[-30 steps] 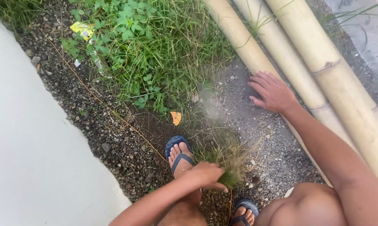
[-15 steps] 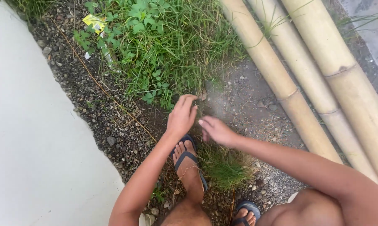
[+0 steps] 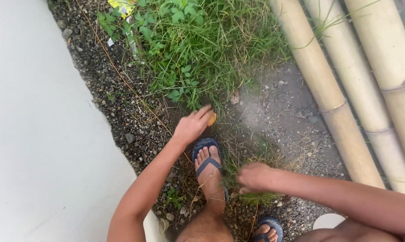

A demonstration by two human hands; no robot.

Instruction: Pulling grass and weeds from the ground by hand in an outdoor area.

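I look down from the head camera and I see my left hand point(image 3: 191, 126) stretched forward to the edge of the patch of green grass and leafy weeds point(image 3: 202, 49), with the fingers loosely spread and the fingertips touching a small orange dry leaf point(image 3: 212, 118) that lies on the dark gravel ground point(image 3: 122, 112); the fingers are not closed around the leaf, they only rest on it. My right hand point(image 3: 255, 177) is lower, near my body, and it is closed into a fist on a loose tuft of pulled green and dry yellow grass point(image 3: 252, 154) that lies on the ground just beside my foot. The two hands are apart, with my left foot in a blue rubber flip-flop sandal point(image 3: 208, 154) between them. A second blue sandal point(image 3: 267, 226) shows at the bottom edge, only partly in view. To the right, three thick pale yellow bamboo poles point(image 3: 328, 98) lie side by side on the ground and run from the top to the right edge. On the left, a smooth light grey concrete slab point(image 3: 36, 134) borders the gravel. A thin brown dry stem point(image 3: 122, 76) lies diagonal over the gravel, and a crumpled yellow wrapper point(image 3: 122, 5) sits among the weeds at the top edge.
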